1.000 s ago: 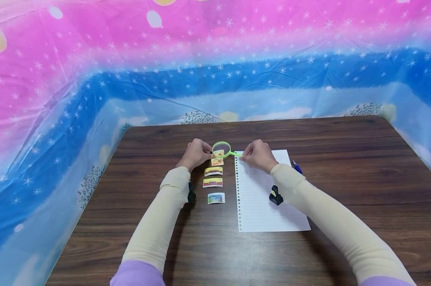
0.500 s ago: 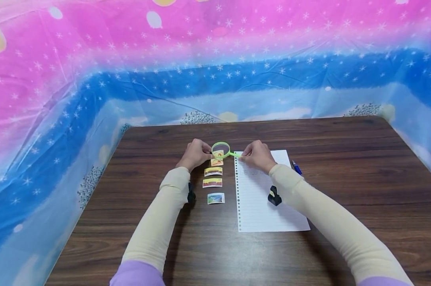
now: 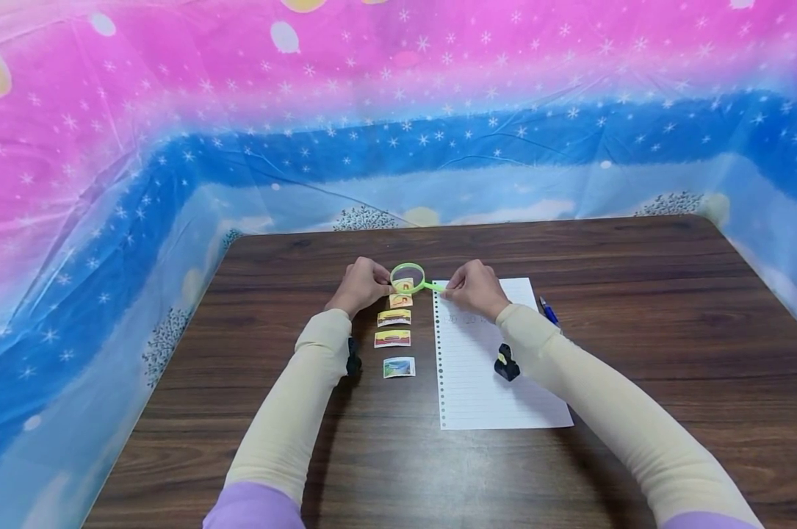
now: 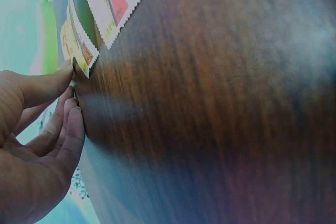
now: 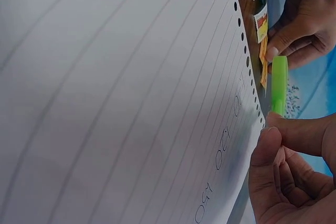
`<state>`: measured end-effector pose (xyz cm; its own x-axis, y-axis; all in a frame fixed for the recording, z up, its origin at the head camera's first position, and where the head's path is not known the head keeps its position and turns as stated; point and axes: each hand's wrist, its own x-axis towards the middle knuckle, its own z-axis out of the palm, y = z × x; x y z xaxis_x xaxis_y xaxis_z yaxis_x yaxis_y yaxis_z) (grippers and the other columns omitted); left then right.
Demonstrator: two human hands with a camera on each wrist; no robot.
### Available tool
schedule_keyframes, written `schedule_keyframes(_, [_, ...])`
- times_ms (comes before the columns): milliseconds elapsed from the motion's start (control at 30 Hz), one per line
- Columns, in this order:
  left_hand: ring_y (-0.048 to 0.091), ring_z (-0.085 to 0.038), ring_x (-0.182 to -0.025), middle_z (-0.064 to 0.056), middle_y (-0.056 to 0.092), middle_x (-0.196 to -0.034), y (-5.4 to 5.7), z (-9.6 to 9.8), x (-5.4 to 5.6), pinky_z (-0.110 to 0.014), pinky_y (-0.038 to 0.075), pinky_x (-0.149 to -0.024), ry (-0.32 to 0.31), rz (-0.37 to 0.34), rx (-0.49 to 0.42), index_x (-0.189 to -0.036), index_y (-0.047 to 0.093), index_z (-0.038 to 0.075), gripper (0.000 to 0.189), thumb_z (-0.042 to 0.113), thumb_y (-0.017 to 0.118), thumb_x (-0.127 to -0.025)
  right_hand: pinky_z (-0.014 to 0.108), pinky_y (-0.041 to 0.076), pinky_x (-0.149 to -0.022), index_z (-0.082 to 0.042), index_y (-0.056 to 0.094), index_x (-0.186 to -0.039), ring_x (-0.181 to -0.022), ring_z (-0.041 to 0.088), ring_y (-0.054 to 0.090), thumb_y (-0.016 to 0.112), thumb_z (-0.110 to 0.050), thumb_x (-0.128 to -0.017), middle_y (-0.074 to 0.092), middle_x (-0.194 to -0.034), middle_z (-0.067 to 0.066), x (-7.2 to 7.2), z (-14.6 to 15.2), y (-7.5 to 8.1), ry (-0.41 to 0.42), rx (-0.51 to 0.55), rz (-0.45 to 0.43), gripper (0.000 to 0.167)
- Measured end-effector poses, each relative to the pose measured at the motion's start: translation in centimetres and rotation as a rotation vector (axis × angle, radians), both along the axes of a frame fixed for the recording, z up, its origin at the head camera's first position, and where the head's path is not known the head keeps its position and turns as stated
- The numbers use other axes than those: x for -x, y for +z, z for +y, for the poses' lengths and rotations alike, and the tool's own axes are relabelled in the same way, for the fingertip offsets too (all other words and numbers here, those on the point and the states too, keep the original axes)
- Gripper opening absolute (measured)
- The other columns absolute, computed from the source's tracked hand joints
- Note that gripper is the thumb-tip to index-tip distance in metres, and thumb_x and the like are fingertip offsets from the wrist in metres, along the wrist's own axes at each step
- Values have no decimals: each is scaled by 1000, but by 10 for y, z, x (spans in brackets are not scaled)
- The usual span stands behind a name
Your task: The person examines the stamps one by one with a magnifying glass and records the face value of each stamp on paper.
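Note:
My right hand (image 3: 479, 288) pinches the handle of a green magnifying glass (image 3: 427, 283), with thumb and fingertips at its end in the right wrist view. The round lens is over the farthest orange-yellow stamp (image 3: 404, 284). My left hand (image 3: 361, 286) is at that stamp's left side, its thumb and fingers pinching the edge; the exact grip is partly hidden in the left wrist view. Nearer stamps lie in a column: another orange one (image 3: 401, 300), two yellow-and-red ones, such as the near one (image 3: 393, 339), and a blue-green landscape stamp (image 3: 399, 367).
A lined, punched sheet of paper (image 3: 497, 389) with handwritten numbers (image 5: 219, 159) lies right of the stamps, under my right hand. Beyond its right edge is a blue pen (image 3: 549, 311). All rest on a dark wooden table (image 3: 292, 279), with a patterned cloth (image 3: 398, 162) behind.
Almost nothing differs: both hands keep their places, and the magnifying glass stays over the far stamp, with at most a very slight leftward shift in view.

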<state>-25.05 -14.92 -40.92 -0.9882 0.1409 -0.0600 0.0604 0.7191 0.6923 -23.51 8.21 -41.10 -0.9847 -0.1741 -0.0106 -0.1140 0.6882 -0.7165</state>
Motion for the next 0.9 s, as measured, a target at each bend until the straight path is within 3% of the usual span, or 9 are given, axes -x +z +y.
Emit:
schedule_keyframes(500, [64,-27,-98,-14,69,-106,1,-1,1,-40,55,-86,-6,-5,-9,-112,75,-2,20,5,73,-93,36,50,-74,-2,76,-87,-79,23,61,78,-11,-89,70,-91,11,-2,0,4,-11,-5,-20,10])
schedule_keyframes(900, [64,-29,-101,-15,68,-110,-1,-1,1,-43,55,-88,2,-17,-15,-110,75,-1,17,7,71,-95,31,55,-61,0,75,-93,-72,23,68,77,-12,-90,71,-88,16,-12,23,21,28,74,-42,12])
